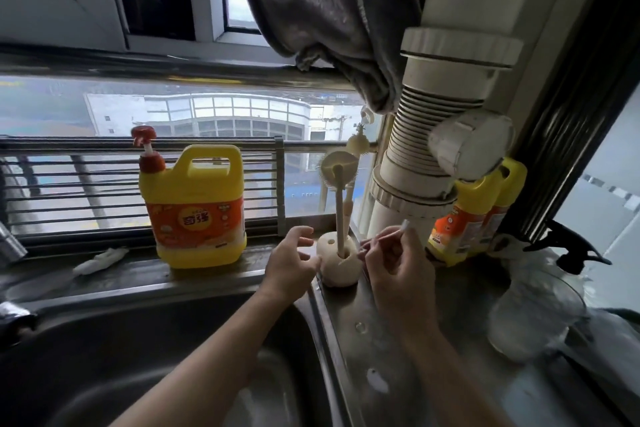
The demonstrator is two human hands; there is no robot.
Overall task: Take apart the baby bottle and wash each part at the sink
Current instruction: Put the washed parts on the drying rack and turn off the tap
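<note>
Right hand (398, 274) pinches one thin white stick (393, 235) beside one round brush holder (337, 267) at the counter's (450, 340) back edge. Left hand (291, 263), fingers loosely spread, sits at the sink's (104, 340) back-right corner. Three yellow detergent jugs (194, 204) stand behind.

A brush holder (337, 267) is being kept on the counter (353, 350), just right of the sink (104, 357), and a bottle brush (340, 211) is being held upright in it. On the ledge (138, 270) to its left a detergent jug (197, 208) is being kept. To its right, two bottles (462, 218) are being kept beside the drain pipe (426, 149).
</note>
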